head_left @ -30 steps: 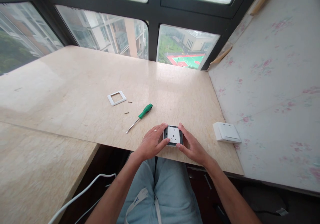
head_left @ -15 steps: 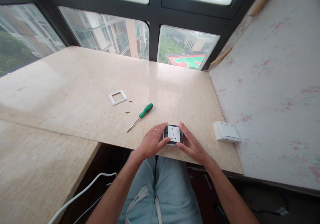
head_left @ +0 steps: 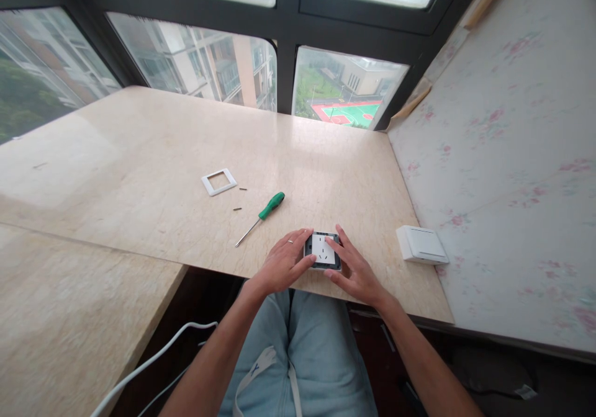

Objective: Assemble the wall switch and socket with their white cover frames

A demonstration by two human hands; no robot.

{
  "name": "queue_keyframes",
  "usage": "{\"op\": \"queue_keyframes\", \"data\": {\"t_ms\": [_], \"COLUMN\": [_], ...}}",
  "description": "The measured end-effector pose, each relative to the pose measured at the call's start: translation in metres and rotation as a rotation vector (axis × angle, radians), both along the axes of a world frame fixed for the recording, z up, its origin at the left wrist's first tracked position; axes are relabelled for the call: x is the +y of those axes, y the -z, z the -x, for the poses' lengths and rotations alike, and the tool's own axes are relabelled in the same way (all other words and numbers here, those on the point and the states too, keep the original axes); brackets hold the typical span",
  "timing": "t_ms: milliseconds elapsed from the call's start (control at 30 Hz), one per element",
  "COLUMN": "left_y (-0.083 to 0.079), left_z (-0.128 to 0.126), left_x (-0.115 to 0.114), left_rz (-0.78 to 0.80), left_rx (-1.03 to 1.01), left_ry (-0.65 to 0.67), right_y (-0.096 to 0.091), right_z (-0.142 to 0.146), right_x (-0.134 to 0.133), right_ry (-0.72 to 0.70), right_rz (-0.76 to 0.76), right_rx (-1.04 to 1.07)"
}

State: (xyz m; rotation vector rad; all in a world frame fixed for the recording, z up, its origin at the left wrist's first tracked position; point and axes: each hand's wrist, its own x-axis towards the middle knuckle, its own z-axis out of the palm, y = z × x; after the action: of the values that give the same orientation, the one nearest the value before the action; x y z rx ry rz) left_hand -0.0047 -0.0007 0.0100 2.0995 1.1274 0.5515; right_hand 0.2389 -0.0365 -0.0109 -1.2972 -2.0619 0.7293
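Stone-patterned worktop [head_left: 335, 162] is bordered by a dark window frame [head_left: 285, 63] and, at the right, by a flowered wall [head_left: 503, 175]; a white switch box [head_left: 423, 245] is placed against that wall. Near the front edge, the socket [head_left: 321, 252] is positioned face up between both hands; it is held along its left side by the left hand [head_left: 284, 265], thumb pressed to the face; the right hand [head_left: 361, 271] is kept half-open, its index finger laid on the upper right of the face. Dark mounting edges are left exposed; the cover frame [head_left: 208, 185] is detached, two small screws [head_left: 237, 208] are unfitted, and the screwdriver [head_left: 271, 206] is set down; fastening and covering are judged incomplete.
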Motion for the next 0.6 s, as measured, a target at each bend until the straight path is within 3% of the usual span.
{"op": "queue_keyframes", "data": {"t_ms": [600], "left_y": [0.0025], "left_z": [0.0018], "left_x": [-0.0005], "left_rz": [0.087], "left_rx": [-0.067], "left_ry": [-0.044], "right_y": [0.0052], "right_z": [-0.0005], "right_x": [-0.0015], "right_ry": [0.062], "right_rz": [-0.011], "right_rx": [0.003]}}
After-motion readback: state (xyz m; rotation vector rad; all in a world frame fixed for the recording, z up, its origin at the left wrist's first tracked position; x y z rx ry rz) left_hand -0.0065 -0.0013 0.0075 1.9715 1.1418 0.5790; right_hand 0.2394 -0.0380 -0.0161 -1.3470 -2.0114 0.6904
